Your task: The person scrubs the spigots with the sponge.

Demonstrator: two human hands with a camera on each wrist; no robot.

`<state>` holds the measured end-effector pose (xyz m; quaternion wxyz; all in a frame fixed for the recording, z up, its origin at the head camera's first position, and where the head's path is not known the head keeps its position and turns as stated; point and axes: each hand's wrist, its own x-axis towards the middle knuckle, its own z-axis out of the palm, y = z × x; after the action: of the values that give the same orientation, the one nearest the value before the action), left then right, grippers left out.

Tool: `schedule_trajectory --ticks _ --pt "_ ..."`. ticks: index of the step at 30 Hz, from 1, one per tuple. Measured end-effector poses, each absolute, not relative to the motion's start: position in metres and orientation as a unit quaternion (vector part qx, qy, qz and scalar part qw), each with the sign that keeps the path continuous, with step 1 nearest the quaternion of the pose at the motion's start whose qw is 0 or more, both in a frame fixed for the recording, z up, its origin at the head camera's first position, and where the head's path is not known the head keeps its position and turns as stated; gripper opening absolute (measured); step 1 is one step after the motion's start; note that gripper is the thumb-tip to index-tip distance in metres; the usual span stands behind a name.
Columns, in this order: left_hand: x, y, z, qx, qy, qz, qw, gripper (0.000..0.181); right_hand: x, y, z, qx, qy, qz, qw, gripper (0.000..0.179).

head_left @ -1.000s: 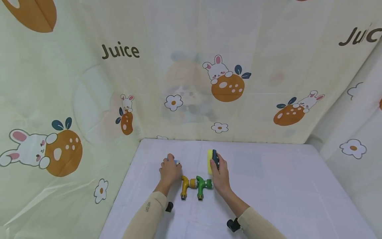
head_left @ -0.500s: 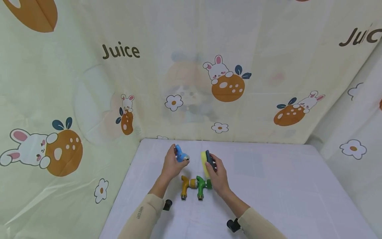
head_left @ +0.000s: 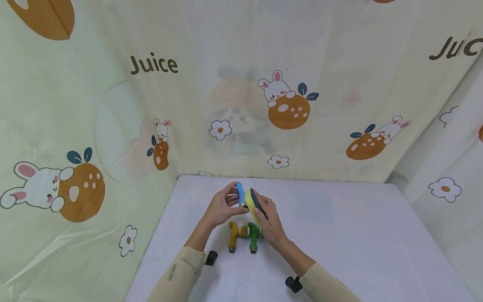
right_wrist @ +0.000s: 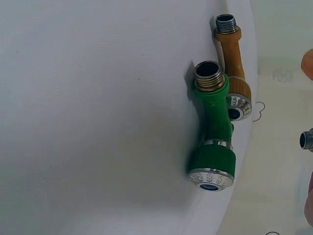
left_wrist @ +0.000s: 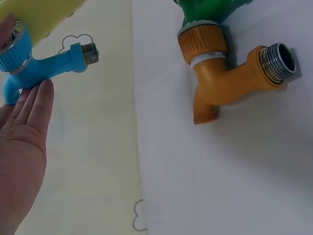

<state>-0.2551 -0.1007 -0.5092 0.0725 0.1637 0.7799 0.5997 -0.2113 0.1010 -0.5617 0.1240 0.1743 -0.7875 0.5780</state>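
"Where are the edges, and where is there room?"

"The white tabletop (head_left: 358, 243) is ending at the back along a printed curtain (head_left: 196, 105), and its left edge is slanting down towards the person. Both hands are hovering above it, nearer that left edge, while a broad stretch is spreading out beyond the right hand (head_left: 272, 224)."

"And the fingers?"

"The left hand (head_left: 222, 208) is pinching a blue tap (left_wrist: 34, 71) — the thumb is touching its ribbed collar, the other fingers are lying nearly straight along the body, and the gap between is only as wide as the tap. The right hand is bending its fingers round a yellow sponge (head_left: 249, 202), gripping it by the dark backing."

"Are the two pieces meeting?"

"The sponge's yellow face is standing against the collar end, apparently touching; how hard it is pressing, I can't tell."

"What is lying below?"

"An orange tap (head_left: 234, 235) and a green tap (head_left: 253, 238) are resting on the tabletop, just nearer the person than the hands. The orange collar is butting up against the green one — and both threaded ends are pointing towards the person."
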Motion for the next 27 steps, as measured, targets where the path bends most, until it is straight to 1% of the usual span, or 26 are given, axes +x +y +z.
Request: schedule_trajectory --ticks 4,8,13,18,24,27 --pt "-0.254 -0.100 -0.507 0.174 0.786 0.590 0.068 0.095 -0.210 0.100 -0.558 0.178 -0.794 0.565 0.138 0.051" --pt "-0.253 -0.099 -0.508 0.189 0.789 0.581 0.061 0.088 -0.208 0.096 -0.554 0.173 -0.802 0.554 0.144 0.051" --pt "-0.251 -0.096 -0.507 0.215 0.800 0.558 0.050 0.084 -0.208 0.094 -0.551 0.169 -0.812 0.539 0.148 0.052" --pt "-0.249 -0.092 -0.502 0.244 0.812 0.530 0.033 0.084 -0.209 0.095 -0.550 0.164 -0.820 0.532 0.134 0.056" --pt "-0.246 -0.090 -0.499 0.248 0.835 0.489 0.042 0.088 -0.209 0.096 -0.550 0.162 -0.828 0.524 0.114 0.057" --pt "-0.245 -0.089 -0.499 0.246 0.842 0.478 0.046 0.090 -0.210 0.097 -0.549 0.156 -0.826 0.534 0.096 0.057"
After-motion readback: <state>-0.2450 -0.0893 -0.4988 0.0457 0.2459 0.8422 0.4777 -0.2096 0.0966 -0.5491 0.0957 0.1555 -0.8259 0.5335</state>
